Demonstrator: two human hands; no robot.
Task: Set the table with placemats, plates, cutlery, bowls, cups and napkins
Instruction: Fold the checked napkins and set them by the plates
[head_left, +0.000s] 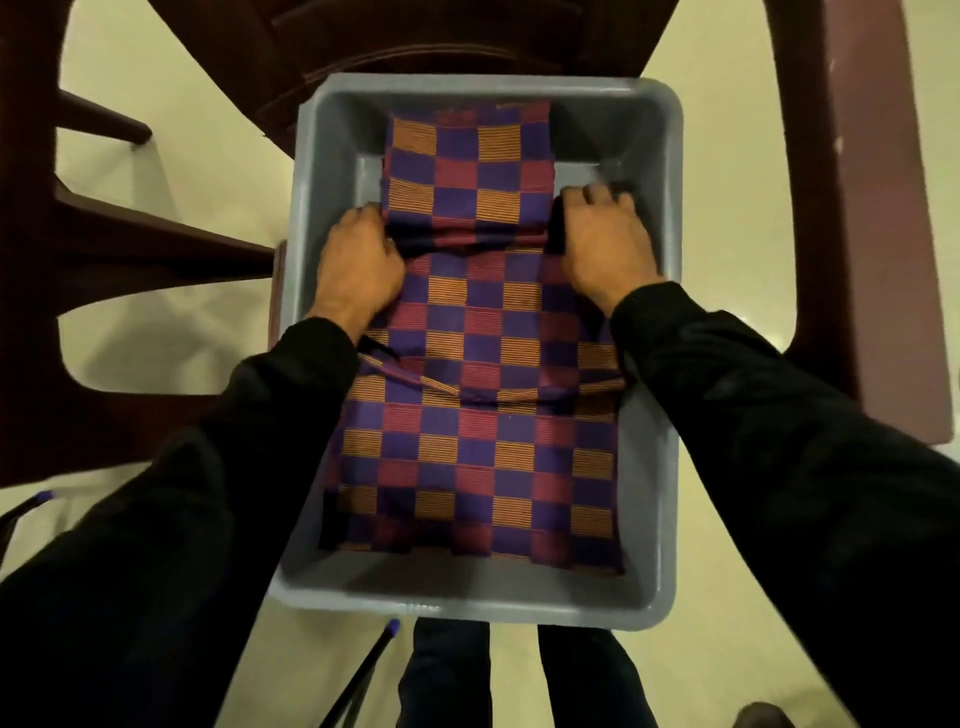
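Placemats (478, 457): checked purple, red and orange cloth, folded and stacked inside a grey tub; near end lying flat, far end rising against the tub's back wall.
Tub (457, 597): grey plastic bin, near rim just above the person's legs, apparently resting on a dark red chair; probably a carrier for bringing the linen over.
Sleeves (779, 441): black, reaching down into the tub from both sides.
Left hand (361, 260): knuckles up, fingers curled under the left edge of the cloth at a fold; grip closed on the placemats.
Right hand (605, 239): mirrored on the right edge, fingers hooked over and under the fabric; grip likewise closed on the placemats, slightly blurred.
Reason for hold: both edges taken at once, likely to lift a layer off level, without unfolding it.
Chair (363, 47): dark red, beyond the tub, on a pale floor.
Progress: no worktop in view; nothing seen laid yet, so likely the very start.
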